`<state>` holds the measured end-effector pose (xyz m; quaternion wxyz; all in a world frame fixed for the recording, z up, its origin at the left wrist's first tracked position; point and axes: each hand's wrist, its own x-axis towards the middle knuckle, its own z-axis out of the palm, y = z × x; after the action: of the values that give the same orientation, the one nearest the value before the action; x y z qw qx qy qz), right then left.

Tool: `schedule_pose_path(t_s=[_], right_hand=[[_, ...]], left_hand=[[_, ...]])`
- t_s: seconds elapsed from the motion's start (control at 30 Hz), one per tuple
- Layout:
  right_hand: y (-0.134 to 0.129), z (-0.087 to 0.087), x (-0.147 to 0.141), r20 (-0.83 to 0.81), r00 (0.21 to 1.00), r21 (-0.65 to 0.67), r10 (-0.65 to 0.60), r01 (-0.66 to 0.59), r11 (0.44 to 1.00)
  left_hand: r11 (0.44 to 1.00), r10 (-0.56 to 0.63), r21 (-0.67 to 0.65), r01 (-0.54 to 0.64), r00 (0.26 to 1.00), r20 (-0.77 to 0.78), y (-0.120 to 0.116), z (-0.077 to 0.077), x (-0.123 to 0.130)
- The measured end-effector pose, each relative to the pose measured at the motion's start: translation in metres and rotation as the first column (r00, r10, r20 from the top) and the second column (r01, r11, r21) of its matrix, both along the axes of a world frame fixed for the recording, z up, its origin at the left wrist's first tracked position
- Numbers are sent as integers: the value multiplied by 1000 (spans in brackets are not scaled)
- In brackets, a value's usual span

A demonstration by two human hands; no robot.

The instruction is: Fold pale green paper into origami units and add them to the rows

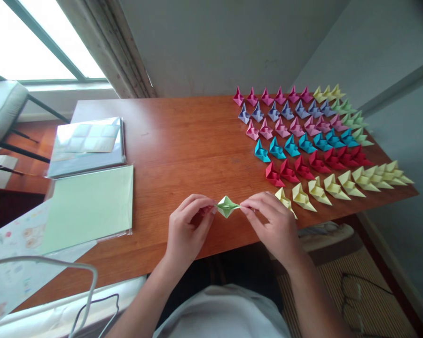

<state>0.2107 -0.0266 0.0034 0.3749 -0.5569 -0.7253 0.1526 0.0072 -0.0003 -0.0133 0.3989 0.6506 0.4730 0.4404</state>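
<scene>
Between my two hands, above the front of the table, a light green folded paper boat point(226, 207) is stretched by its two pointed ends. My left hand point(190, 225) pinches the left tip with thumb and fingers. At the opposite tip, my right hand point(271, 223) has a matching pinch. The middle of the boat bulges into a diamond shape with folds showing. Just behind my right hand stands a pale yellow paper boat point(285, 202), partly covered by it.
Rows of folded boats fill the table's right side, among them red point(274, 174), blue point(262, 151), pink point(253, 130), purple point(244, 114) and magenta point(238, 96) ones. On the left lie a green paper stack point(91, 206), a clear-wrapped pack point(88, 159) and a printed sheet point(17, 253). A white tube point(56, 261) curves near the front left.
</scene>
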Motion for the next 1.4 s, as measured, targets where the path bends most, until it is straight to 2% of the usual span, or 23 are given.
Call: schedule_pose_path(t_s=[0.37, 0.7, 1.13, 1.4], right_hand=[[0, 1, 0, 15, 1000, -4, 9, -9, 1000], [1, -13, -1, 38, 999, -16, 25, -24, 1000], [0, -8, 2, 44, 999, -54, 12, -9, 998], [1, -3, -1, 58, 998, -31, 21, -19, 999]], left_hand=[[1000, -4, -9, 4, 1000, 2, -1, 1, 0], [997, 66, -48, -63, 995, 75, -2, -4, -1], [996, 66, -64, -60, 993, 93, -2, -2, -1], [996, 68, -71, -61, 993, 93, -1, -1, -2]])
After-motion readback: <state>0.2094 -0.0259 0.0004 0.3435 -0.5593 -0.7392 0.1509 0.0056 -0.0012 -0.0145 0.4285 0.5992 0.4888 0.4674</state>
